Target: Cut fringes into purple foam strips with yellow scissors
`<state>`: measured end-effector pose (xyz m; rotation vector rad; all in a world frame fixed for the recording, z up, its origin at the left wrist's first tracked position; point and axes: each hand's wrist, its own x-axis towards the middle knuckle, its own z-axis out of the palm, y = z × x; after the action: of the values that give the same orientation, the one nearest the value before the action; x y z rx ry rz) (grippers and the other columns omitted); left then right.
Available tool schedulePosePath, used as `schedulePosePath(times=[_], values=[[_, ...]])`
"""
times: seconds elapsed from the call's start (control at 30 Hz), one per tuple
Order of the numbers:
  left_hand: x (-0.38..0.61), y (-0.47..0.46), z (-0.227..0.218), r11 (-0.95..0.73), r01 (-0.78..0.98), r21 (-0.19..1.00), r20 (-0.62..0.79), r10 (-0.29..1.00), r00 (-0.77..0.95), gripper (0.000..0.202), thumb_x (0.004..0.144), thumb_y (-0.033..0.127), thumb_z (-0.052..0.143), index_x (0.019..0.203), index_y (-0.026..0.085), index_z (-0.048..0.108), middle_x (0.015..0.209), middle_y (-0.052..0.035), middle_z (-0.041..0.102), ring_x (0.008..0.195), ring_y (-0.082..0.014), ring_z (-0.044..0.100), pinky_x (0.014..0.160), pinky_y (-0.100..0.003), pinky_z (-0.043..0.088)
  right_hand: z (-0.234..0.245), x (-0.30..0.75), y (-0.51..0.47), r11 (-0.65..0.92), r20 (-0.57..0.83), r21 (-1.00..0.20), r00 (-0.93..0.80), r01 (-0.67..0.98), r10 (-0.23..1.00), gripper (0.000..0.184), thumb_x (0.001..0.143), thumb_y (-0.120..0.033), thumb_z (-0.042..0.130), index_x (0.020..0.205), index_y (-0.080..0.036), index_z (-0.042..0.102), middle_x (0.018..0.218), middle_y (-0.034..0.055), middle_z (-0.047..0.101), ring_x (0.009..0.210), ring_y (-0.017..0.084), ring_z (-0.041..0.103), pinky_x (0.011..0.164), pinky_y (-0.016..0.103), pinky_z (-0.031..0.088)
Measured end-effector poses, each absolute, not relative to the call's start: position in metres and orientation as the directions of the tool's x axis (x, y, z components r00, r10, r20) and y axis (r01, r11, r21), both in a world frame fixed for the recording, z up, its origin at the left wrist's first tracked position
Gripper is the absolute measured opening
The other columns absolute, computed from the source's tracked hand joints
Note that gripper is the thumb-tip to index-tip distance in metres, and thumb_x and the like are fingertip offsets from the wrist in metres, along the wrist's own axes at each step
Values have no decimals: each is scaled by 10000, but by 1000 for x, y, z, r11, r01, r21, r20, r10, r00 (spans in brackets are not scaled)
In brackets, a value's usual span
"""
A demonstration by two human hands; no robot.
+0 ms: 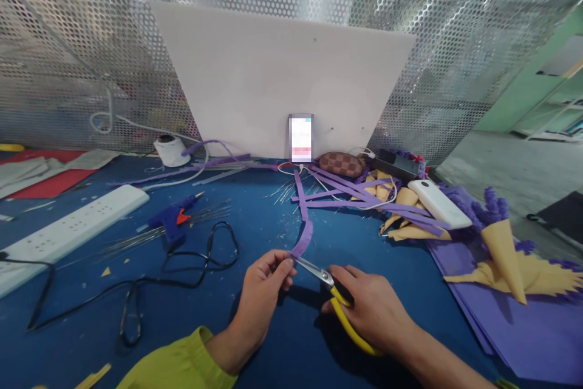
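Observation:
My left hand [268,283] pinches the near end of a narrow purple paper strip [304,234] between thumb and fingers. The strip curves away from me over the blue table, and its near part looks finely fringed along one edge. My right hand [368,304] grips a pair of scissors [325,277] with yellow handles. Their metal blades point left and meet the strip close beside my left fingertips. I cannot tell whether the blades are apart there. More purple strips [364,195] lie loose beyond, to the right.
Left are a white power strip [77,231], a blue glue gun [173,216] and its looped black cord [182,283]. A lit phone [301,139] leans on a white board [282,79]. Right are a checkered case [340,164], a white power bank [439,204], paper-wrapped purple flowers [503,255] and purple sheets [537,334].

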<state>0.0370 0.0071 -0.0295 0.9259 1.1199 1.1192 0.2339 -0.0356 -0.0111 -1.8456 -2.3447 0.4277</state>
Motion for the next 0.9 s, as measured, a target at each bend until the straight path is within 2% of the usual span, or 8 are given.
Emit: schedulePosePath(times=[0.53, 0.9], values=[[36, 6, -29, 213, -173, 962, -203, 976, 74, 200, 727, 339, 701, 760, 147, 657, 608, 17, 602, 524, -74, 480, 520, -188, 380, -14, 235, -36, 227, -63, -272, -252, 935, 966, 416, 842, -485, 631, 1178, -239, 610, 991, 66, 708, 830, 221, 687, 664, 266, 446], [36, 7, -30, 198, -183, 963, -190, 980, 63, 190, 714, 334, 715, 747, 153, 666, 595, 12, 604, 511, -81, 481, 511, -197, 381, -13, 235, -36, 229, -72, -271, -257, 935, 964, 387, 862, -497, 588, 1154, -244, 612, 996, 65, 703, 830, 222, 685, 667, 271, 451]])
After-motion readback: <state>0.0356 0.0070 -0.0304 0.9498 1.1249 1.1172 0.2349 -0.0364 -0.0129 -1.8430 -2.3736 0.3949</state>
